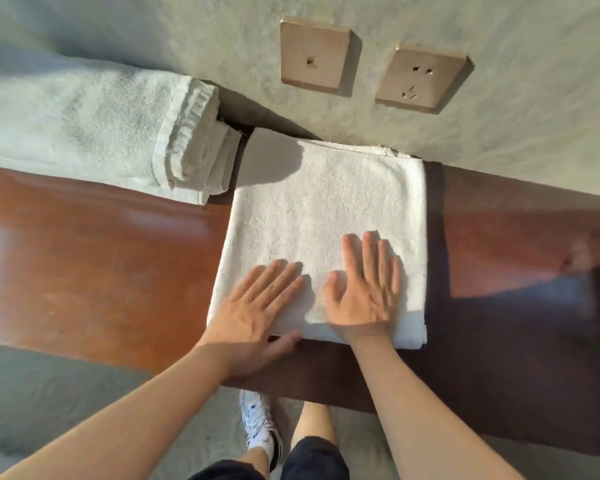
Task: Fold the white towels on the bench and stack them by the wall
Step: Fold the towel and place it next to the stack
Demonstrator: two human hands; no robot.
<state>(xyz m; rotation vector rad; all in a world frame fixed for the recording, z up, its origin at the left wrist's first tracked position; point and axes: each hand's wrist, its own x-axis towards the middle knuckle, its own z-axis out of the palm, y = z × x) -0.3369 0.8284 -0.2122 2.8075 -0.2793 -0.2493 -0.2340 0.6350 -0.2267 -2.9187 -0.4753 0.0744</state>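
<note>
A folded white towel [326,209] lies flat on the brown bench [101,265], its far edge against the wall. My left hand [253,313] rests palm down on the towel's near left part, with its thumb at the near edge. My right hand [364,289] presses flat on the near right part, fingers spread and pointing toward the wall. To the left, a stack of folded white towels [84,129] sits by the wall, touching the flat towel's far left corner.
Two beige wall sockets [314,53] [423,77] sit on the grey wall above the towel. The bench's near edge runs just below my hands. Below it are the grey floor, my legs and a white shoe [257,424].
</note>
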